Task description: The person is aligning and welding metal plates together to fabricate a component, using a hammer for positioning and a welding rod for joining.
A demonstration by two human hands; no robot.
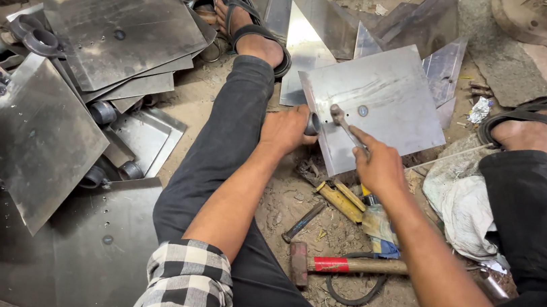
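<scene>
Our left hand is closed round a short metal ring at the near edge of the sheet, which leans tilted between our legs. Our right hand pinches a thin tool, its tip resting on the sheet just right of the ring. Risks as we see them: the tip could skid on the smooth sheet toward left fingers; the sharp edge could cut; the sheet could slip. A hammer lies below the grip.
</scene>
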